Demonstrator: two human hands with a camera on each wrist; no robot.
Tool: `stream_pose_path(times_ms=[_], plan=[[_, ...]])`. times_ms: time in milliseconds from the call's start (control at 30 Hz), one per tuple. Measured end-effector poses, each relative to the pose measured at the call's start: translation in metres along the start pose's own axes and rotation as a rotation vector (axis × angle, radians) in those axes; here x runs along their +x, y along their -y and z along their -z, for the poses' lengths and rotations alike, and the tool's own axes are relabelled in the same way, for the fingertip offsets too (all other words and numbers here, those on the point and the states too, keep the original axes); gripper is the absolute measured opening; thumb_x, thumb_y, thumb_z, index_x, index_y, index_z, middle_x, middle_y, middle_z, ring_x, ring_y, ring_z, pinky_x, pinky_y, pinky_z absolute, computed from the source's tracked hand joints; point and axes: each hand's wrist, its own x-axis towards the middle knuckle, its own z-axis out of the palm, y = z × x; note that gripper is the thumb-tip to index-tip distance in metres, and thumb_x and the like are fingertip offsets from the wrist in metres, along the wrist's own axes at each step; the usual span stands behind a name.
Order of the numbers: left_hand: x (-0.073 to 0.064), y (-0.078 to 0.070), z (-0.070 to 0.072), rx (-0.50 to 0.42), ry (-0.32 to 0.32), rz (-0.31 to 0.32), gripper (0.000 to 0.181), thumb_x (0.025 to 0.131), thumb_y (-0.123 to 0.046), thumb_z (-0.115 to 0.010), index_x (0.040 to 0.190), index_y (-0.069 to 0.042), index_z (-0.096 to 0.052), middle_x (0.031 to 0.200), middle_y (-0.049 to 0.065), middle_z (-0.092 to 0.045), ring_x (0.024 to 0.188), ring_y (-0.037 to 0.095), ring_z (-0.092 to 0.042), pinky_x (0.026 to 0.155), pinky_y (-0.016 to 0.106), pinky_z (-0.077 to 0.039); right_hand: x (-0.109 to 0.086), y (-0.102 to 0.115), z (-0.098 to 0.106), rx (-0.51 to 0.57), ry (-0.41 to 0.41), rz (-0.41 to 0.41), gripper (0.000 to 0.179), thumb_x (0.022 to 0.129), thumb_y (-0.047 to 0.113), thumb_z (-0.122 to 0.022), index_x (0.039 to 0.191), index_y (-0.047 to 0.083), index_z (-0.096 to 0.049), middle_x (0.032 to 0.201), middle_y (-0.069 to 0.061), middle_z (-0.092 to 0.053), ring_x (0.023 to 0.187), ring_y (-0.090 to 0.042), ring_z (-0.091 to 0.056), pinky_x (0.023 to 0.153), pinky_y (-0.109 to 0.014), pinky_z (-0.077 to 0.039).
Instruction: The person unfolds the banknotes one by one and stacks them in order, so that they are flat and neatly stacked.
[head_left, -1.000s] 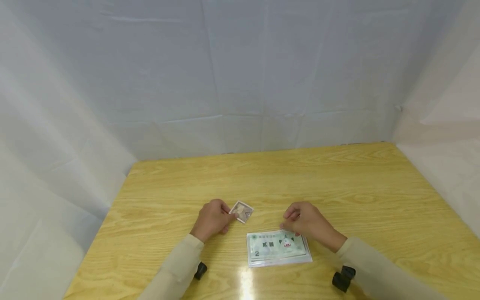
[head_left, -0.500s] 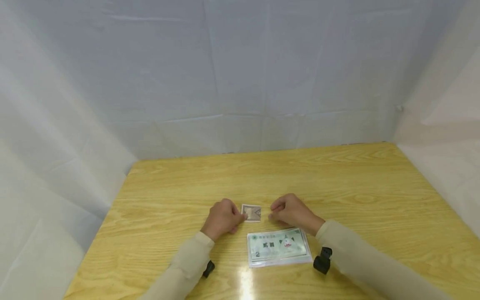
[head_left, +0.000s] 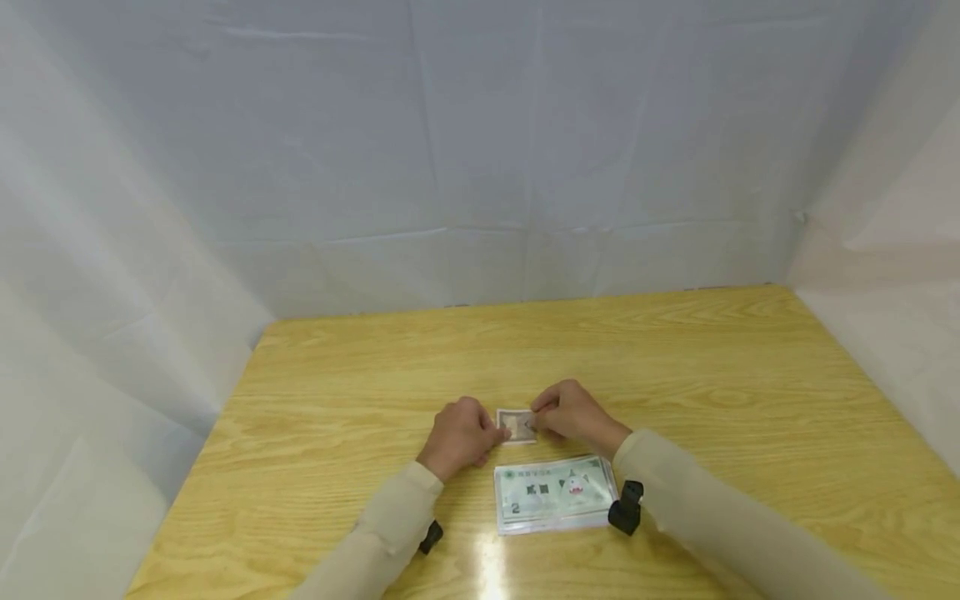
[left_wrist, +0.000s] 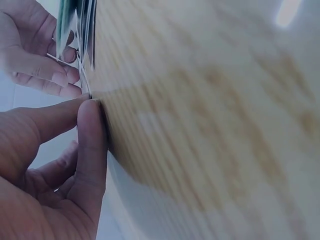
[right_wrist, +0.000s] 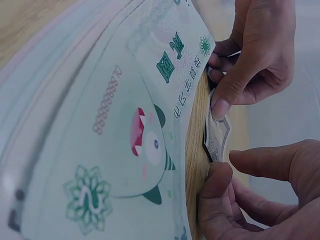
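Note:
Between my hands lies a small stamp-like paper (head_left: 517, 424) with a brown print and white border, just above the table. My left hand (head_left: 461, 436) pinches its left edge between thumb and finger; the left wrist view shows those fingertips (left_wrist: 90, 112) close together at the tabletop. At the right edge, my right hand (head_left: 576, 412) has thumb and index finger closing on the paper (right_wrist: 218, 137). Nearer me lies a stack of green play banknotes (head_left: 555, 492), marked 2 with a cartoon animal; it fills the left of the right wrist view.
The wood-grain table (head_left: 337, 367) extends around both hands. White sheeting (head_left: 480, 167) hangs behind it and at both sides. Black wrist cameras (head_left: 626, 508) sit under the sleeves, the right one beside the banknote stack.
My left hand has moved right with the paper, turning it from slanted to square. My right hand has moved left, away from the banknote stack, to the paper's right edge.

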Motion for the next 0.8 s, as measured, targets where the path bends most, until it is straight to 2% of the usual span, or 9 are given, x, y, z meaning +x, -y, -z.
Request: stream_pose_path(times_ms=[133, 300, 567, 800], plan=[[0.001, 0.000, -0.002, 0.001, -0.004, -0.012, 0.027, 0.089, -0.016, -0.079, 0.067, -0.007, -0.067, 0.055, 0.000, -0.062, 0.043, 0.009, -0.057, 0.039, 0.020, -0.047, 0.000, 0.001, 0.001, 0.006, -0.017, -0.016, 0.020, 0.088, 0.003, -0.074, 0.106, -0.002, -0.069, 0.083, -0.010, -0.067, 0.069, -0.018, -0.061, 0.057, -0.025, -0.054], [0.002, 0.002, -0.003, -0.030, 0.018, 0.005, 0.025, 0.091, -0.020, -0.078, 0.071, -0.008, -0.069, 0.059, 0.001, -0.065, 0.047, 0.012, -0.060, 0.041, 0.021, -0.047, -0.002, 0.002, 0.003, 0.044, -0.061, -0.023, 0.019, 0.086, 0.003, -0.077, 0.100, -0.002, -0.065, 0.086, -0.011, -0.066, 0.070, -0.018, -0.062, 0.057, -0.025, -0.054], [0.001, 0.002, 0.002, -0.181, 0.049, -0.001, 0.024, 0.094, -0.025, -0.075, 0.084, -0.004, -0.072, 0.069, 0.007, -0.070, 0.057, 0.019, -0.068, 0.051, 0.030, -0.061, -0.005, 0.005, 0.011, 0.223, -0.039, -0.012, 0.017, 0.091, -0.005, -0.070, 0.104, -0.004, -0.060, 0.095, -0.016, -0.061, 0.078, -0.023, -0.065, 0.069, -0.032, -0.064], [-0.006, 0.002, 0.011, -0.291, 0.016, -0.024, 0.031, 0.097, -0.034, -0.071, 0.101, -0.004, -0.072, 0.086, 0.008, -0.073, 0.072, 0.023, -0.071, 0.063, 0.034, -0.063, -0.012, 0.012, 0.016, 0.284, -0.046, 0.014, 0.018, 0.091, -0.006, -0.070, 0.105, -0.006, -0.060, 0.095, -0.017, -0.061, 0.076, -0.023, -0.066, 0.074, -0.038, -0.065]])
